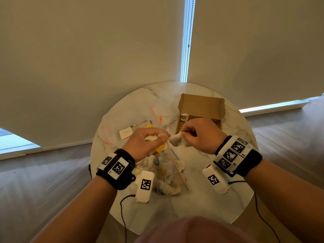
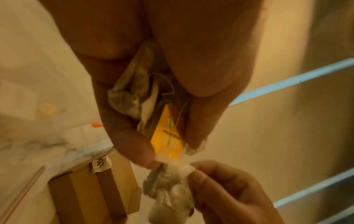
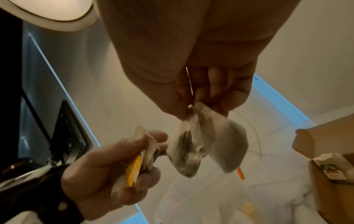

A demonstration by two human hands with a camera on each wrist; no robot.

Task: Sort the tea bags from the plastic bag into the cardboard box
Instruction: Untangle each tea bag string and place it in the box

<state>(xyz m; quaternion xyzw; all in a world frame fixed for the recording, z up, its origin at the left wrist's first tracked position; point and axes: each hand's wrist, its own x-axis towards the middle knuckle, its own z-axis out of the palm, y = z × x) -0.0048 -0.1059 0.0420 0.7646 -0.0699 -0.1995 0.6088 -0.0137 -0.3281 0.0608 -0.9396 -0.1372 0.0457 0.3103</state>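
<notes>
round marble table (image 1: 201, 204) in front of drawn blinds, wood floor around it. plastic bag (image 1: 168, 178) lies at the near middle with tea bags inside; cardboard box (image 1: 201, 109) sits open toward the far right edge, one tea bag (image 1: 184, 118) already in its left end. your left hand (image 1: 149, 142) is clenched round a bunch of tea bags with a yellow tag (image 2: 168, 139); your right hand (image 1: 198, 134) pinches the top of a single tea bag (image 3: 206, 144), both held above the table between bag and box. these will be light, soft and tearable (strings look tangled), so take the paper top or the tag and don't yank. left wrist view shows the string looped in the bunch; head view hides that but shows the box position.
</notes>
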